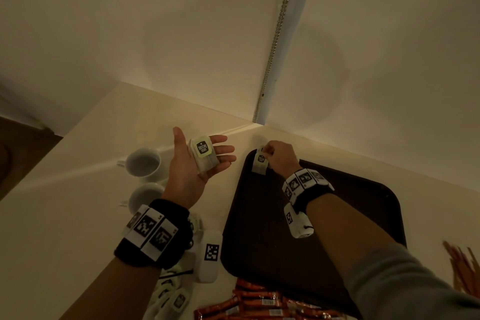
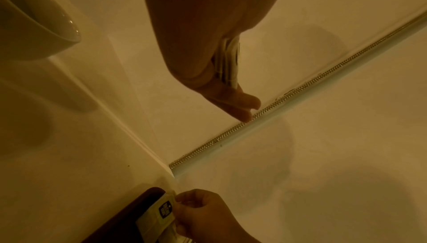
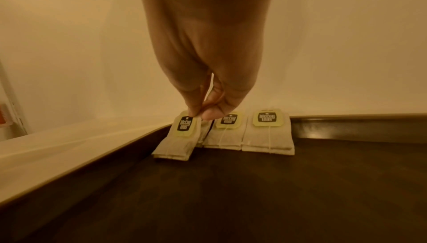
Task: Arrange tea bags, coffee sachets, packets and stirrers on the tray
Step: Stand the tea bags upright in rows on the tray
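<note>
Tea bags are the only items on the tray (image 1: pixel 363 205) so far, so the job looks to be in its early part. In the right wrist view two tea bags (image 3: pixel 268 133) lie flat side by side against the tray's far rim, and the right hand (image 1: pixel 281 156) pinches a third tea bag (image 3: pixel 179 137) by its paper tag between thumb and fingertips, lowering it into the far left corner, its bottom edge touching or nearly touching the tray. A further bag may sit half hidden behind the fingers. The left hand (image 1: pixel 200 161) waits palm up beside the tray, fingers relaxed and straight, with a small stack of tea bags (image 1: pixel 204 154) resting on it. More tea bags (image 1: pixel 171 296) lie on the counter near the left wrist. The orange sachets (image 1: pixel 259 304) at the tray's near edge and the stirrers (image 1: pixel 462 265) to the right are still off the tray. Two white cups (image 1: pixel 144 163) stand left of the hands.
</note>
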